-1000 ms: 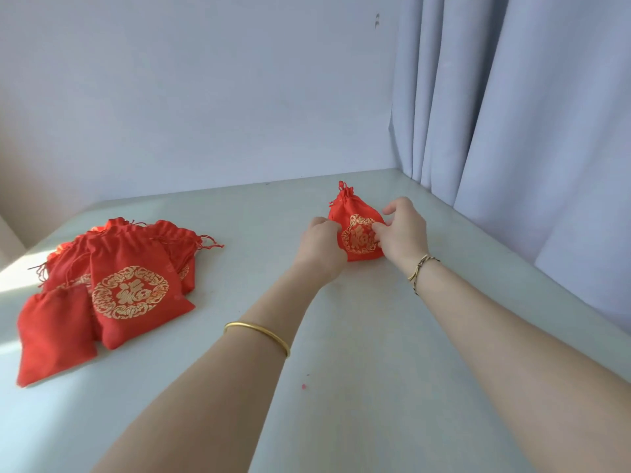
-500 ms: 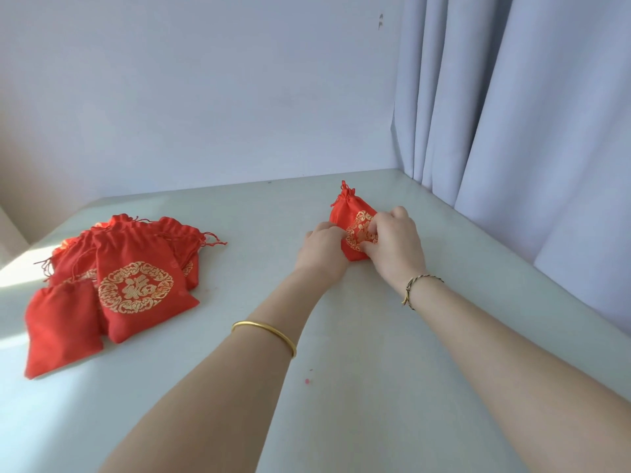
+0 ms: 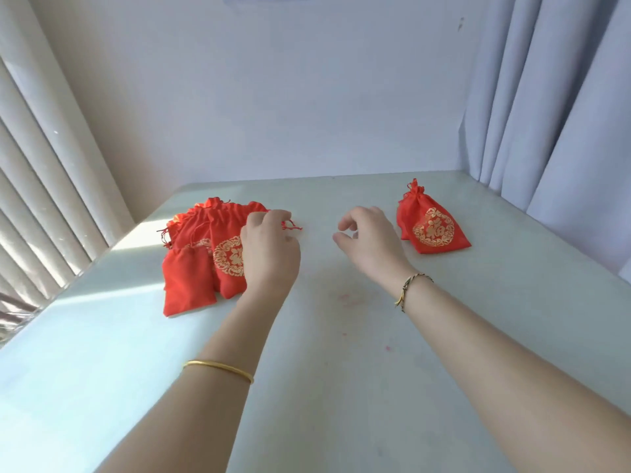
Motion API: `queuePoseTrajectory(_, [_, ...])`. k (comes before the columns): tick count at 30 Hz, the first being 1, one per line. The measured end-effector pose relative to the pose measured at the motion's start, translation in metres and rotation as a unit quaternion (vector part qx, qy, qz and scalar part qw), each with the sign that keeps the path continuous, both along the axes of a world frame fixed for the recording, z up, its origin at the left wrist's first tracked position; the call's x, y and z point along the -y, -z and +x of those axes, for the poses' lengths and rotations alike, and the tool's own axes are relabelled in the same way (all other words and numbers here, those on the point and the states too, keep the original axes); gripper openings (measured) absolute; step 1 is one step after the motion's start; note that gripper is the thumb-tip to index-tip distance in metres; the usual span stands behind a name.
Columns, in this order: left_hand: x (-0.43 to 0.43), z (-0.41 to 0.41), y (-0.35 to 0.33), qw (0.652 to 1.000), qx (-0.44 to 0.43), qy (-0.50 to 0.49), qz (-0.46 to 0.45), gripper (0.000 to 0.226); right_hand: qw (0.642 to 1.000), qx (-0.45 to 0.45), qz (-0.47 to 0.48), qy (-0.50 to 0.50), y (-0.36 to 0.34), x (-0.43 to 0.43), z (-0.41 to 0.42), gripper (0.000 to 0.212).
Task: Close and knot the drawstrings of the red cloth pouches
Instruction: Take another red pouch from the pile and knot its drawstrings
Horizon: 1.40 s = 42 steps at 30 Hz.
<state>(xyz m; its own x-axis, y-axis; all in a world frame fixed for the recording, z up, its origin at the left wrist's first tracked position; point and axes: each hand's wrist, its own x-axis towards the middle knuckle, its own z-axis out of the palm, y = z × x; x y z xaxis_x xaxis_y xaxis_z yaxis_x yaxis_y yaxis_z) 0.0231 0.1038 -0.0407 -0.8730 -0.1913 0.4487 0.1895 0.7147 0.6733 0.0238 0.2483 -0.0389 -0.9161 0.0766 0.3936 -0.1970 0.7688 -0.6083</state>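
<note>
Head view: the cinched pouch [image 3: 432,230] lies at two o'clock on the table [image 3: 341,387]. Beside it, the right hand [image 3: 372,240] is loosely curled and empty. The left hand [image 3: 269,249] curls over the pouch pile [image 3: 191,278] at ten o'clock — grip unclear.

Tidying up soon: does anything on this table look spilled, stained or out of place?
Faint pinkish-red smudges mark the middle of the pale table; what they are cannot be told. Otherwise nothing stands out: one closed pouch lies at the right, the pile of pouches at the left.
</note>
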Motion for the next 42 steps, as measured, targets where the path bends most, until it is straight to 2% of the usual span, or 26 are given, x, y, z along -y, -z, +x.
queuePoseTrajectory(3, [0.042,0.012,0.005,0.993,0.013,-0.109,0.038,0.045,0.993,0.041,-0.078,-0.075,0.0,0.05,0.001,0.019])
queuePoseTrajectory(6, [0.064,0.014,0.01,0.987,0.027,-0.132,0.086,0.044,0.985,0.101,-0.103,-0.091,0.005,0.079,-0.002,0.031])
queuePoseTrajectory(9, [0.07,0.008,0.012,0.99,0.019,-0.089,0.109,0.043,0.984,0.131,-0.084,-0.084,0.015,0.091,-0.007,0.03])
queuePoseTrajectory(11, [0.067,0.007,0.009,0.989,0.02,-0.058,0.134,0.043,0.984,0.127,-0.094,-0.081,0.019,0.091,-0.008,0.037])
queuePoseTrajectory(15, [0.061,0.006,-0.002,0.962,0.067,-0.026,0.262,0.047,0.971,0.138,-0.166,-0.097,0.018,0.086,-0.007,0.044])
queuePoseTrajectory(17, [0.059,0.007,-0.003,0.956,0.081,-0.014,0.283,0.045,0.961,0.147,-0.21,-0.105,0.017,0.083,-0.004,0.036])
queuePoseTrajectory(20, [0.055,0.013,-0.008,0.953,0.098,0.025,0.285,0.028,0.949,0.153,-0.261,-0.088,0.013,0.073,0.003,0.023])
queuePoseTrajectory(23, [0.046,0.02,-0.021,0.923,0.112,0.127,0.345,0.017,0.92,0.172,-0.344,-0.079,-0.001,0.053,0.015,0.009])
queuePoseTrajectory(25, [0.036,0.023,-0.031,0.899,0.136,0.198,0.365,0.019,0.91,0.167,-0.374,-0.068,-0.014,0.036,0.022,0.023])
queuePoseTrajectory(27, [0.026,0.025,-0.036,0.888,0.159,0.241,0.357,0.02,0.915,0.144,-0.374,-0.047,-0.025,0.023,0.024,0.04])
queuePoseTrajectory(31, [0.015,0.029,-0.029,0.878,0.193,0.263,0.35,0.021,0.906,0.103,-0.41,-0.027,-0.031,0.01,0.024,0.031])
queuePoseTrajectory(35, [0.018,0.028,-0.023,0.867,0.22,0.265,0.36,0.022,0.844,0.145,-0.515,-0.041,-0.03,0.004,0.023,0.022])
queuePoseTrajectory(39, [0.022,0.023,-0.028,0.86,0.204,0.295,0.363,0.007,0.748,0.225,-0.621,-0.063,-0.027,-0.001,0.02,0.029])
queuePoseTrajectory(42, [0.02,0.02,-0.027,0.874,0.171,0.281,0.357,0.013,0.717,0.261,-0.641,-0.089,-0.025,0.0,0.019,0.036])
